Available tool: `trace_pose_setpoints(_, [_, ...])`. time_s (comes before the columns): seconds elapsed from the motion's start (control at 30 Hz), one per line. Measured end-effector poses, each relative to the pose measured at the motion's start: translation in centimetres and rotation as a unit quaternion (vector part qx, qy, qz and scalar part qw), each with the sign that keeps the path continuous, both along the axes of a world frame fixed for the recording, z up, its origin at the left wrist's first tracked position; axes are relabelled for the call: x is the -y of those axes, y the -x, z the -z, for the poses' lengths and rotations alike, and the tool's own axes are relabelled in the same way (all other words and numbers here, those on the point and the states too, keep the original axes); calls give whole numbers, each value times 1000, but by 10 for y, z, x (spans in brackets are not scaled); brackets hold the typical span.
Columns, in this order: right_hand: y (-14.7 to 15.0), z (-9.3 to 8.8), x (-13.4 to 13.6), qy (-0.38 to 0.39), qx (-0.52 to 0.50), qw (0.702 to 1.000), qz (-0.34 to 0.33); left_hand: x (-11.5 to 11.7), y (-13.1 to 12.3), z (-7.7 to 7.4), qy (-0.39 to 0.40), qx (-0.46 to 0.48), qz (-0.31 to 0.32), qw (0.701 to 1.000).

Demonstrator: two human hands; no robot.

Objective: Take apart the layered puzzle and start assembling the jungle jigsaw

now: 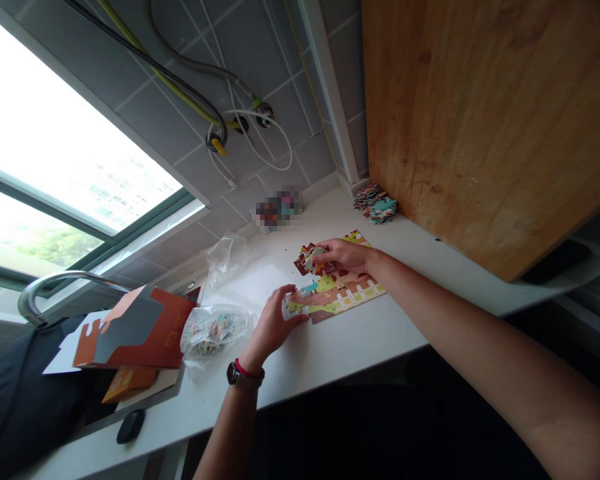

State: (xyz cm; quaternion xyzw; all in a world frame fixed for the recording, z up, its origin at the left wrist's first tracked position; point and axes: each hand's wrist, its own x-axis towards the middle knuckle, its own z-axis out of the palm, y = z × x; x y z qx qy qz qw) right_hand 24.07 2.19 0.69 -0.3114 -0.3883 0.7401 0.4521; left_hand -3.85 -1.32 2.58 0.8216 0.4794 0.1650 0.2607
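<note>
A partly joined colourful jigsaw puzzle (341, 293) lies on the white counter (370, 337). My left hand (275, 321), with a watch at the wrist, rests at the puzzle's left end, fingers closed on its edge. My right hand (345, 255) is over the puzzle's far side, fingers pinched on a loose puzzle piece (314, 257) beside a small cluster of pieces.
A clear bag of puzzle pieces (211, 331) lies left of my left hand, with an orange box (140, 328) beyond it. A pile of pieces (376, 203) sits by a wooden board (485, 120). A tap (55, 287) and window are at the left.
</note>
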Motion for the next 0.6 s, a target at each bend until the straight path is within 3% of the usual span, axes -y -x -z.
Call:
trace_pose_setpoints(0.2, [1,0,1,7,-9,1000,11,-7,-1,2,1,26,-8,1000])
trace_pose_setpoints(0.37, [-1,-3,1,19,-3,1000,-4,-8,1,7,43,123,-37,991])
trace_pose_setpoints(0.6, [0,8,-4,4,-33,999,8,-5,-6,-2,117,307,-129,936])
